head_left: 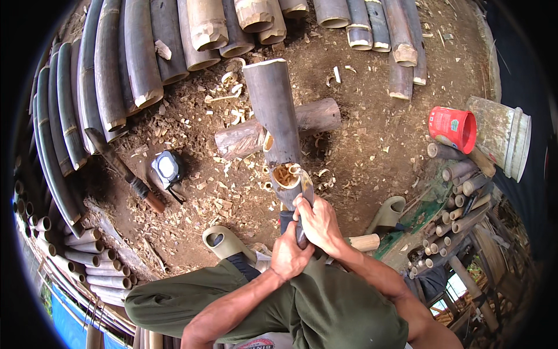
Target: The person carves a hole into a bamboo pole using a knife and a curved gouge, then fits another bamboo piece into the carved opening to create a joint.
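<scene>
A thick dark bamboo tube [273, 110] points away from me, with its near end at my lap. An oval opening [286, 176] cut in its upper side holds pale shavings, and a smaller notch [268, 143] shows farther along its left edge. The knife [307, 187] has its blade at the right rim of that opening. My right hand [319, 224] is closed round the knife close behind the blade. Just nearer to me, my left hand [289, 256] is closed at the knife's dark handle; its fingers partly hide what they grip.
A short log [319, 115] lies crosswise under the tube. At left are a blue-and-white tape measure [167, 167] and a wood-handled blade [139, 187]. Bamboo lengths [142, 64] line the far side. A red container [453, 128], grey bucket [501, 136] and stacked bamboo pieces [459, 218] stand right.
</scene>
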`<act>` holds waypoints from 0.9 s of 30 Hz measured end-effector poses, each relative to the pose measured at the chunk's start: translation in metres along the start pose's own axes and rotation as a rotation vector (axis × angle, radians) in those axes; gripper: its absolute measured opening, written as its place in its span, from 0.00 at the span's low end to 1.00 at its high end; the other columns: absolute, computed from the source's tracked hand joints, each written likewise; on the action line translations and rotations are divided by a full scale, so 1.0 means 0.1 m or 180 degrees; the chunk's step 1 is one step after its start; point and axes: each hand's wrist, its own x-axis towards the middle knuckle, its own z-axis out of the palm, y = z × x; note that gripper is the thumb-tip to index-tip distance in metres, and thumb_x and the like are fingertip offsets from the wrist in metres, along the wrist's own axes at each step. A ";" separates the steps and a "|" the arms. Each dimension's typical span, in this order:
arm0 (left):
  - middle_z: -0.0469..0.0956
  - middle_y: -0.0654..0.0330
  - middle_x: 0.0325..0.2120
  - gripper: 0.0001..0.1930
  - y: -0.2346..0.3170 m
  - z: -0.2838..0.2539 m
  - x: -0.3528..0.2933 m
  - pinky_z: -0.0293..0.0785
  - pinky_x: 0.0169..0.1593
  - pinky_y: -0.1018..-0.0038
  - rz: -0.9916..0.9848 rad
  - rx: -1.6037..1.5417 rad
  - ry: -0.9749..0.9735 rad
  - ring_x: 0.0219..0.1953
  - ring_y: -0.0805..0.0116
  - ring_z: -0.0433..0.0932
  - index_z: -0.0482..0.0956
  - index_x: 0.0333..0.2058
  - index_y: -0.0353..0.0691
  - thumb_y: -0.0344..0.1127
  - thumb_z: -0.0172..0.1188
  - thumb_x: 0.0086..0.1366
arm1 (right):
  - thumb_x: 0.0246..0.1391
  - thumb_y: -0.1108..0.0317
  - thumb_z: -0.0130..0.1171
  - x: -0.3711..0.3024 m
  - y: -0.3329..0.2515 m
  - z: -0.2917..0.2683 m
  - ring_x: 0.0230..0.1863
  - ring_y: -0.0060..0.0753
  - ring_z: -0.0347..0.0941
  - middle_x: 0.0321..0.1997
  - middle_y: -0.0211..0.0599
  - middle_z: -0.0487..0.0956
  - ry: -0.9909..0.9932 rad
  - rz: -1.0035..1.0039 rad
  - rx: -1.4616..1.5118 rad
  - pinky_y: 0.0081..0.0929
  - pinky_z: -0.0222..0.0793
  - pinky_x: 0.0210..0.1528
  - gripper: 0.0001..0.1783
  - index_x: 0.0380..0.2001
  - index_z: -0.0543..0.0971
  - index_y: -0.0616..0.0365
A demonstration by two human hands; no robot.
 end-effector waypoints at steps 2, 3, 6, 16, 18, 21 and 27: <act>0.81 0.41 0.35 0.26 -0.02 0.08 0.04 0.77 0.46 0.60 -0.0178 -0.0053 -0.0039 0.42 0.46 0.83 0.68 0.50 0.32 0.36 0.66 0.55 | 0.65 0.59 0.47 0.03 0.12 0.05 0.28 0.41 0.79 0.23 0.41 0.80 0.0181 -0.0197 -0.0222 0.37 0.73 0.34 0.16 0.37 0.77 0.60; 0.81 0.42 0.36 0.26 -0.04 0.07 0.04 0.77 0.46 0.60 -0.0076 -0.0027 0.0001 0.42 0.47 0.83 0.68 0.50 0.32 0.36 0.67 0.55 | 0.65 0.60 0.47 0.04 0.15 0.08 0.28 0.42 0.79 0.23 0.41 0.80 0.0271 -0.0304 -0.0318 0.37 0.73 0.34 0.15 0.36 0.77 0.60; 0.82 0.46 0.37 0.27 -0.22 -0.02 -0.08 0.77 0.46 0.62 0.0296 0.0116 0.0196 0.42 0.53 0.83 0.70 0.51 0.34 0.37 0.69 0.55 | 0.66 0.63 0.46 -0.12 0.17 0.12 0.31 0.42 0.81 0.26 0.42 0.80 0.0016 -0.0562 -0.0156 0.37 0.75 0.37 0.13 0.36 0.75 0.60; 0.81 0.55 0.25 0.07 0.60 -1.70 0.32 0.78 0.35 0.63 0.1050 0.3390 0.0155 0.29 0.58 0.82 0.79 0.30 0.40 0.33 0.64 0.52 | 0.69 0.64 0.49 0.15 -0.39 0.49 0.38 0.39 0.82 0.49 0.45 0.80 -0.1546 -0.0077 0.3979 0.35 0.81 0.43 0.13 0.49 0.70 0.61; 0.82 0.56 0.27 0.04 1.18 -1.72 0.40 0.75 0.37 0.64 0.1221 0.4092 -0.0194 0.33 0.58 0.83 0.80 0.31 0.42 0.30 0.60 0.55 | 0.70 0.63 0.48 0.12 -0.43 0.36 0.46 0.42 0.81 0.53 0.45 0.78 -0.1750 -0.0014 0.4905 0.39 0.78 0.54 0.13 0.52 0.70 0.56; 0.82 0.59 0.23 0.05 1.90 -1.45 0.58 0.75 0.37 0.67 0.0860 0.5235 -0.0800 0.28 0.63 0.83 0.81 0.24 0.43 0.33 0.61 0.58 | 0.72 0.61 0.44 0.17 -0.36 0.26 0.47 0.44 0.81 0.54 0.44 0.78 -0.2068 0.0082 0.5926 0.41 0.78 0.56 0.14 0.54 0.70 0.55; 0.84 0.66 0.24 0.08 2.35 -1.02 0.83 0.73 0.32 0.72 0.1215 0.6008 -0.0993 0.30 0.69 0.84 0.86 0.25 0.50 0.40 0.62 0.61 | 0.73 0.50 0.35 0.21 -0.30 0.13 0.47 0.45 0.80 0.44 0.43 0.82 -0.2138 0.0978 0.6572 0.43 0.76 0.55 0.27 0.50 0.76 0.61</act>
